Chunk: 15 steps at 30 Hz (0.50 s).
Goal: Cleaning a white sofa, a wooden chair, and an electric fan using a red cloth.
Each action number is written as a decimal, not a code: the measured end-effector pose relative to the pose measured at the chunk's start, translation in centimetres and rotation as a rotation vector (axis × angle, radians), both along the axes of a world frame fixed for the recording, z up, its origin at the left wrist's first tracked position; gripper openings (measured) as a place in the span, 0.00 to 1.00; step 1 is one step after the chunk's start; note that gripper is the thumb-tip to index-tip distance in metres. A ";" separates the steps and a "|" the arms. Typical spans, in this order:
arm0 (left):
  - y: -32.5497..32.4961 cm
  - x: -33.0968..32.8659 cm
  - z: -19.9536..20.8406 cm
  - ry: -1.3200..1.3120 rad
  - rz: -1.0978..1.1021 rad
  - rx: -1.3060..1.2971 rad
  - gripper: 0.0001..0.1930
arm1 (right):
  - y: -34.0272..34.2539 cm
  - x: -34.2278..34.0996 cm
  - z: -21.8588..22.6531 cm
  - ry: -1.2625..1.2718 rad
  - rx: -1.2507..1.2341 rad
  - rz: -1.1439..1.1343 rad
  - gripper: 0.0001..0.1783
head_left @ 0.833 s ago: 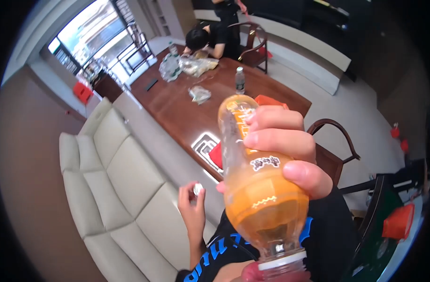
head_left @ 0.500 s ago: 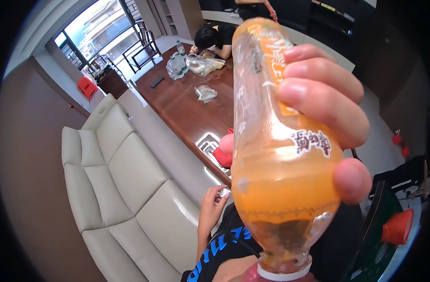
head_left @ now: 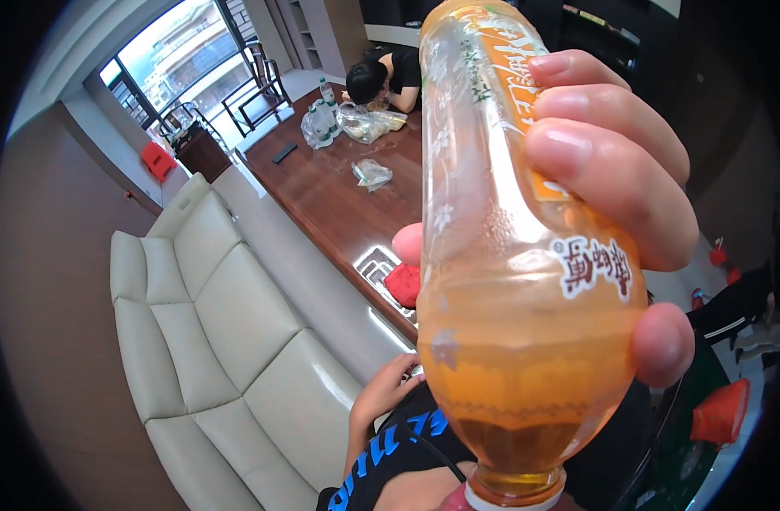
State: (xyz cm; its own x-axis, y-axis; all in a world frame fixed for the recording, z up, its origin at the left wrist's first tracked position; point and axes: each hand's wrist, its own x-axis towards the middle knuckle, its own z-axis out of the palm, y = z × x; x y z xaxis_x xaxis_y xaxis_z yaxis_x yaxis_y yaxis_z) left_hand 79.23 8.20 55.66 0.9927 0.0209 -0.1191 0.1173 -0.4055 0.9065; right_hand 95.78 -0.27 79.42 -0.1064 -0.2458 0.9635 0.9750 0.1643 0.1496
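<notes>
My right hand (head_left: 611, 157) is wrapped round a clear plastic drink bottle (head_left: 526, 315) with an orange label. The bottle is tipped upside down close to the camera, its white-ringed neck low in the picture at my mouth. Amber liquid fills the lower part towards the neck, and droplets cling to the inner wall. My left hand (head_left: 388, 387) rests low beside my lap, its fingers curled round something small and whitish that is partly hidden. Black cloth with blue lettering (head_left: 398, 443) covers my lap below it.
A dark wooden table (head_left: 322, 200) bears water bottles (head_left: 323, 119), plastic bags (head_left: 368, 123), a black phone-like slab (head_left: 284, 152) and a red object (head_left: 402, 284). Another person (head_left: 394, 81) leans over its far end. A cream sofa (head_left: 228, 332) stands left; a red stool (head_left: 720, 411) lies right.
My right hand and the bottle have shifted slightly right, and more liquid now sits in the neck. My left hand has lowered to my lap, fingers turned down. The person standing behind is no longer visible.
</notes>
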 end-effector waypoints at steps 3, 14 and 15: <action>-0.1 0.7 -0.7 0.083 -0.104 0.044 0.16 | -0.3 0.2 0.2 0.012 -0.006 -0.051 0.48; 1.1 -1.9 -6.5 0.222 -0.019 -0.239 0.18 | -2.7 0.3 -2.9 0.062 -0.260 0.150 0.50; 1.0 -1.5 -6.3 0.202 -0.043 -0.207 0.17 | -3.6 0.9 -3.0 0.083 -0.263 0.121 0.50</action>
